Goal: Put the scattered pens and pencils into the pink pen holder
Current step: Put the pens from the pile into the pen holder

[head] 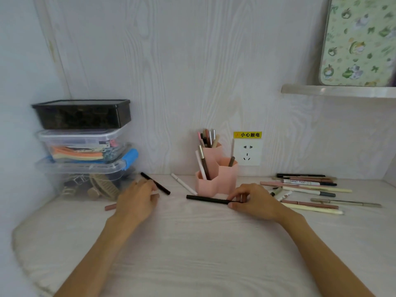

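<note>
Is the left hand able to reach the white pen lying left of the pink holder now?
Probably yes. The white pen lies bare on the desk just right of the left hand; only a thin black pen lies between them, and it is low enough to pass over.

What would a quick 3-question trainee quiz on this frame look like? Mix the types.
1. True or false: the right hand grips a black pen lying on the desk.
2. The white pen lies where, relative to the pink pen holder? A) left B) right C) inside
3. What hangs on the wall right of the holder?

Key: 1 true; 2 A; 3 a wall socket.
</note>
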